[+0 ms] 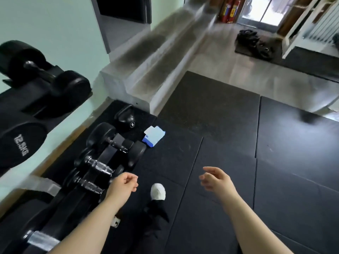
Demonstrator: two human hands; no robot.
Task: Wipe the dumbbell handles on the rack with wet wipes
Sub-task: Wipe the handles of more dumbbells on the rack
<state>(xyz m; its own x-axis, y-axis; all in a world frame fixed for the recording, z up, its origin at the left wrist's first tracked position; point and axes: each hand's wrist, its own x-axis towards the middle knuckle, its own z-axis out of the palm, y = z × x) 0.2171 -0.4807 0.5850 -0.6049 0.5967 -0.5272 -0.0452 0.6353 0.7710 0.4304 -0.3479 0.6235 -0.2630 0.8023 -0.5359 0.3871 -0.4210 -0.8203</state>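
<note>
- your left hand [124, 184] and right hand [214, 178] both hang over the floor mat [211, 125], fingers loosely curled, and neither holds anything. you have no wipe yet.
- the wet wipes pack [153, 136] lies flat on the mat, ahead of both hands, just beside the kettlebell [127, 119] and near the end of the rack [108, 155].
- from your left hand the pack sits forward and slightly right. from your right hand it sits forward and well to the left. the left hand looks the nearer one.
- the pack's long axis runs diagonally, near-left to far-right. its white top flap seems lifted, but i cannot tell whether a wipe sticks out.
- the low rack holds several dumbbells. their chrome dumbbell handles [101, 166] lie just left of your left hand, running far-left to near-right.
- my judgement: fetch a wipe first, then come back to the nearest handle.
- your socked foot [158, 191] stands between the hands, so mind it as you lean in.
</note>
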